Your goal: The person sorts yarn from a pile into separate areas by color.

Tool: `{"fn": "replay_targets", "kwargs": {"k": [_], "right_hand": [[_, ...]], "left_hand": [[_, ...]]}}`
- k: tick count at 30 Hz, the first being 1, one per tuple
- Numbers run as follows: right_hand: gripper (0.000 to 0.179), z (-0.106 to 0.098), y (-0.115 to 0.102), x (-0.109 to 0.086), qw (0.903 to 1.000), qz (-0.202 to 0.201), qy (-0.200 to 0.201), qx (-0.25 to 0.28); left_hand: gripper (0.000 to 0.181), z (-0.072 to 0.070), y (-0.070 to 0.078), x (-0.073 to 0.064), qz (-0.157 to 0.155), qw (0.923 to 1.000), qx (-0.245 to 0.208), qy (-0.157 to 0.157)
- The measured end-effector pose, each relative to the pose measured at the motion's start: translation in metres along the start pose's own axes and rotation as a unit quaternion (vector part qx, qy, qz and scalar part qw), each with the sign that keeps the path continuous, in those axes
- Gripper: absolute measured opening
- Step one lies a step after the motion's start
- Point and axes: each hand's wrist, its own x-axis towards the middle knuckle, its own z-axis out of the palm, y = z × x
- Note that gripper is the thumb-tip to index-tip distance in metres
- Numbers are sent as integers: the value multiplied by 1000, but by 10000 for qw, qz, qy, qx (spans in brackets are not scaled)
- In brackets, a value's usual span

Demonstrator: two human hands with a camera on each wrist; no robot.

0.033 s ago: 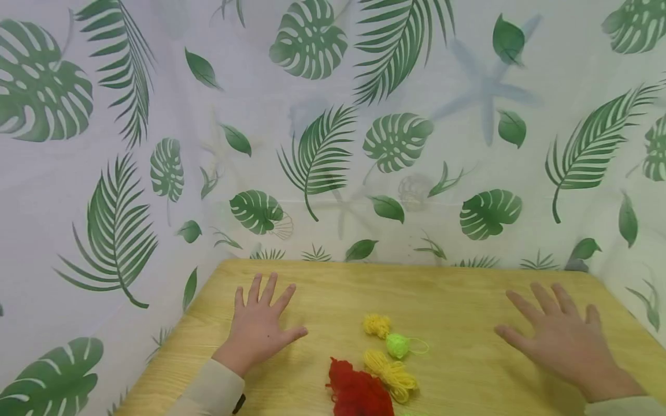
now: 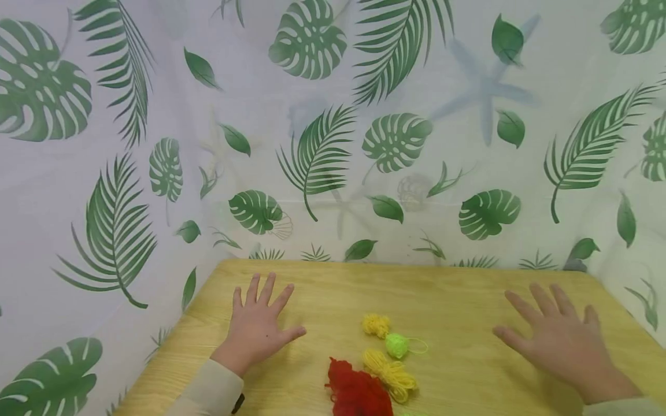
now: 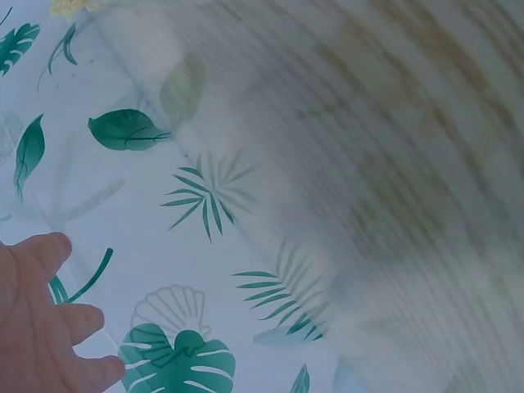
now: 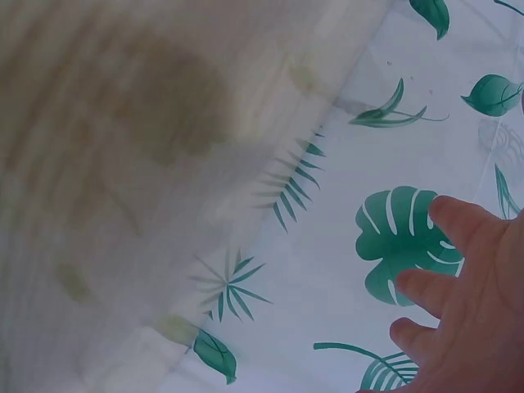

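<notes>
My left hand (image 2: 256, 332) is spread over the left side of the wooden table (image 2: 442, 294), fingers straight and holding nothing. On the right side my right hand (image 2: 564, 344) is spread the same way, also holding nothing. Between them lie bundles of yarn: a small yellow ball (image 2: 376, 325), a bright green ball (image 2: 397, 345) with a loose loop at its right, a yellow skein (image 2: 390, 374) and a red bundle (image 2: 359, 390) cut by the lower frame edge. Both wrist views show fingertips of the left hand (image 3: 49, 323) and right hand (image 4: 467, 282) against the patterned cloth.
A white cloth (image 2: 322, 242) printed with green leaves, shells and starfish hangs behind the table and along its sides. The table's back edge meets this cloth. A dark band (image 2: 238, 403) shows at the left sleeve's cuff.
</notes>
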Motion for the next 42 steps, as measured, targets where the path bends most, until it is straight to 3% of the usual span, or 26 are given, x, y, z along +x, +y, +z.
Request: {"fn": "replay_targets", "kwargs": {"k": [8,16,27,42], "right_hand": [[92,4,-11,-3,10000,-49,15,8],[93,4,-24,2,9996,-244,110,7],[90,1,-31,-3,9992,-320,177,-155],[89,2,-36,-2,9979,-488,344,-255]], "left_hand": [[102,4,7,-4,-25,9997,-169,-194],[92,2,13,-8,49,9999,-22,-122],[93,5,16,-15,182,9995,-114,-235],[92,10,19,-18,523,9983,-245,-90]]}}
